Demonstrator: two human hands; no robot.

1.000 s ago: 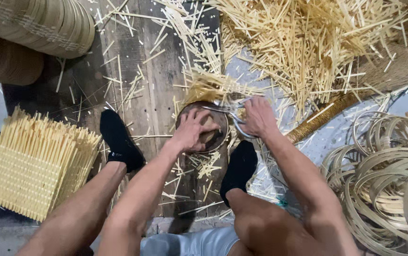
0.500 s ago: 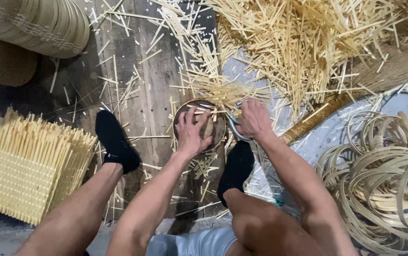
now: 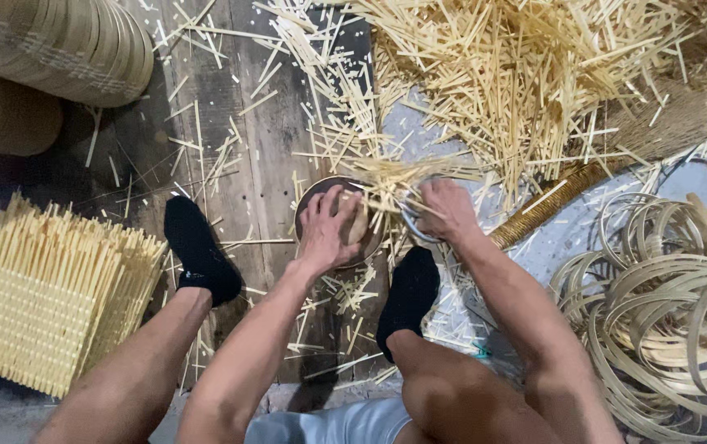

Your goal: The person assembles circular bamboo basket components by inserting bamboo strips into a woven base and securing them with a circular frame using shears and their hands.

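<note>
Near left, we see a square woven bamboo mat [image 3: 45, 308]; near right, coiled bamboo hoops [image 3: 670, 316]. Our left hand [image 3: 329, 230] lies spread flat on a round dark wooden block [image 3: 314, 204]. Our right hand [image 3: 445, 210] is curled around a thin metal ring [image 3: 411, 226] and pale bamboo sticks [image 3: 386, 177]. Far right: a loose splint heap [image 3: 518, 78].

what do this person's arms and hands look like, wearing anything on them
Both arms are bare from the bottom edge of the view down to the fingers: no sleeves, gloves, watch or rings show on the left hand or the right hand. Elsewhere the person wears black socks and light grey shorts.
</note>
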